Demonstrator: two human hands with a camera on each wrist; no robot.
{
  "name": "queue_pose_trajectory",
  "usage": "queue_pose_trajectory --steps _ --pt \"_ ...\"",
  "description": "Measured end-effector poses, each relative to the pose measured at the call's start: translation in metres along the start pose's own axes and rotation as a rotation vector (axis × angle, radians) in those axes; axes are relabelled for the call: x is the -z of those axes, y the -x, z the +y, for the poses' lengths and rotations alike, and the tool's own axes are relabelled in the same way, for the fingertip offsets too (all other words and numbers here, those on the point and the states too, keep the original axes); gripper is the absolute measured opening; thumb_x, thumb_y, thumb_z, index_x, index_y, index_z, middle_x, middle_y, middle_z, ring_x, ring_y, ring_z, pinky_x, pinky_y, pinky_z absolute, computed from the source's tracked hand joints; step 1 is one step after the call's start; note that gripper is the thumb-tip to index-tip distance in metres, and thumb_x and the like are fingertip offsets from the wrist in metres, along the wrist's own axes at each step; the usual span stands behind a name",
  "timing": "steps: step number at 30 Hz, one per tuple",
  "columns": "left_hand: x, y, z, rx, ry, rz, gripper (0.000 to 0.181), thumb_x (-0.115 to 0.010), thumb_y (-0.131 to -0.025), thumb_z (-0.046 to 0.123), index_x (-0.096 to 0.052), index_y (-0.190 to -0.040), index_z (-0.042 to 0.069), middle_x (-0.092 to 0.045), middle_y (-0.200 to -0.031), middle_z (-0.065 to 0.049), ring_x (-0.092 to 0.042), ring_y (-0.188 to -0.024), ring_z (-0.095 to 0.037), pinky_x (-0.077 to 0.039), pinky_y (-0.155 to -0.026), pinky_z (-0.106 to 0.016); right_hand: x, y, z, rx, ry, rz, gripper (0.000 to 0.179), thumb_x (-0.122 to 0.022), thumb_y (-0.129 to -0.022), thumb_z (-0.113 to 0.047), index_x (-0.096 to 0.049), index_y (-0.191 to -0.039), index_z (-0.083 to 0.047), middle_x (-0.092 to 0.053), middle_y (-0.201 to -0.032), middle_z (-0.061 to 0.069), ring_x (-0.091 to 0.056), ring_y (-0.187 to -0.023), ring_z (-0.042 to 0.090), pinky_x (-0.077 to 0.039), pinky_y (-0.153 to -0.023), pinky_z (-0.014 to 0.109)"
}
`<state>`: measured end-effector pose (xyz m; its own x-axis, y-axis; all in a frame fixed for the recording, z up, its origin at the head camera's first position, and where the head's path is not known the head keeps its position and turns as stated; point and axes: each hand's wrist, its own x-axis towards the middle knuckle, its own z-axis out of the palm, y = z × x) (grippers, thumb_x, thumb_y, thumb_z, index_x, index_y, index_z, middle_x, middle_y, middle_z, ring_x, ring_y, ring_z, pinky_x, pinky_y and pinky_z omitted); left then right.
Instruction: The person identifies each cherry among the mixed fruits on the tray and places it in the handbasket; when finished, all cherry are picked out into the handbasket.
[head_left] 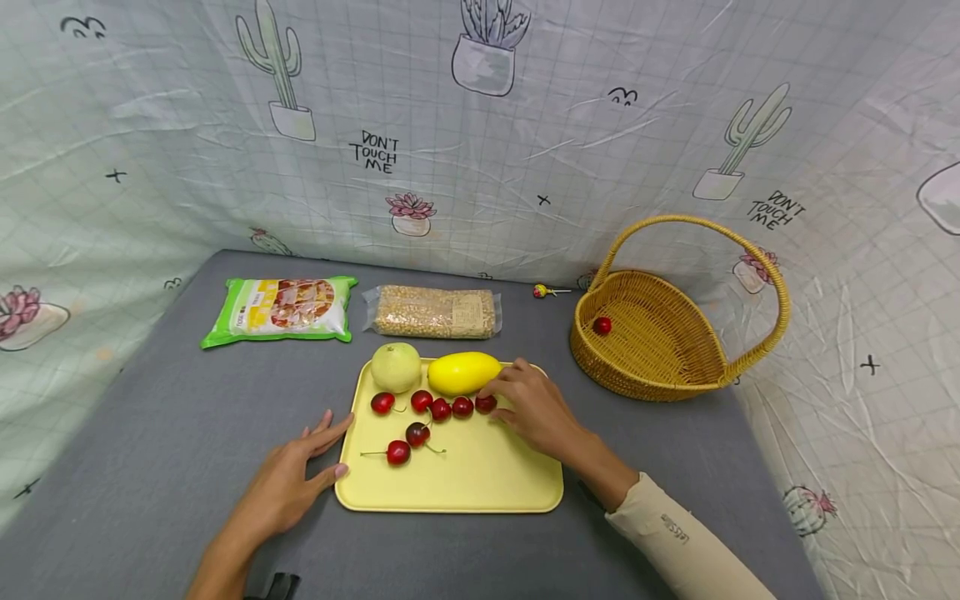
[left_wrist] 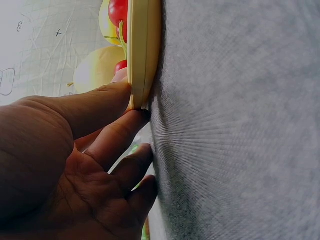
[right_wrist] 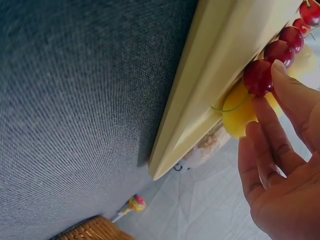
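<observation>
A pale yellow tray (head_left: 487, 483) holds a round pale green fruit (head_left: 396, 367), a smooth yellow oval fruit (head_left: 463, 373) and several cherries, some with stems, among them one cherry (head_left: 398, 452) near the front left. My right hand (head_left: 531, 408) reaches over the tray's right side. Between its thumb and index finger it pinches a dark red cherry (right_wrist: 258, 77), the rightmost of a row beside the yellow fruit. Along the tray's left edge lies my left hand (head_left: 288, 475), thumb and fingers spread, the thumb (left_wrist: 100, 105) touching the rim.
At the right stands a wicker basket (head_left: 645, 387) with a tall handle and one cherry (head_left: 602, 326) inside. Behind the tray lie a green-and-white food bag (head_left: 285, 310), a clear pack of yellowish grains (head_left: 435, 312) and a lollipop (head_left: 542, 291). A patterned cloth hangs behind the grey table (head_left: 172, 417).
</observation>
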<state>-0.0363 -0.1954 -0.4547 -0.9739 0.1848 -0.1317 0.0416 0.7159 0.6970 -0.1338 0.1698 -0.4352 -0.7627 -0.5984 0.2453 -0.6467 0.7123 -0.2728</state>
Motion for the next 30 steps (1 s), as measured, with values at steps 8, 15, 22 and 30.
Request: queue_pose_trajectory --steps 8,15,22,30 --pt "0.000 0.000 0.001 -0.005 0.008 0.003 0.073 -0.081 -0.094 0.014 -0.050 -0.160 0.017 -0.039 -0.164 -0.027 -0.034 -0.153 -0.055 -0.030 -0.123 -0.074 0.002 0.001 0.000 -0.010 0.012 -0.022 0.027 -0.093 -0.082 -0.023 -0.083 -0.107 -0.021 -0.075 -0.099 -0.004 -0.042 -0.083 0.013 -0.037 -0.069 0.024" --pt "0.000 0.001 0.001 0.002 0.011 -0.004 0.074 -0.081 -0.094 0.015 -0.050 -0.161 0.018 -0.039 -0.164 -0.026 -0.034 -0.154 -0.053 -0.030 -0.123 -0.073 0.003 0.005 0.003 -0.014 0.014 -0.037 0.028 -0.095 -0.081 -0.021 -0.082 -0.106 -0.021 -0.074 -0.097 -0.004 -0.044 -0.084 0.013 -0.039 -0.072 0.025" --pt "0.000 0.000 -0.001 -0.017 0.014 0.009 0.074 -0.081 -0.093 0.013 -0.051 -0.160 0.017 -0.041 -0.163 -0.025 -0.035 -0.154 -0.051 -0.030 -0.123 -0.073 0.007 0.010 0.007 -0.015 0.006 -0.018 0.028 -0.094 -0.081 -0.020 -0.082 -0.106 -0.021 -0.074 -0.097 -0.004 -0.048 -0.085 0.013 -0.041 -0.072 0.026" --pt "0.000 0.001 -0.001 -0.030 0.011 0.016 0.074 -0.081 -0.093 0.013 -0.051 -0.160 0.017 -0.042 -0.163 -0.025 -0.036 -0.154 -0.051 -0.031 -0.123 -0.072 0.023 0.014 0.012 -0.035 -0.007 0.095 0.029 -0.092 -0.083 -0.014 -0.082 -0.109 -0.018 -0.077 -0.102 -0.002 -0.055 -0.091 0.017 -0.051 -0.079 0.033"
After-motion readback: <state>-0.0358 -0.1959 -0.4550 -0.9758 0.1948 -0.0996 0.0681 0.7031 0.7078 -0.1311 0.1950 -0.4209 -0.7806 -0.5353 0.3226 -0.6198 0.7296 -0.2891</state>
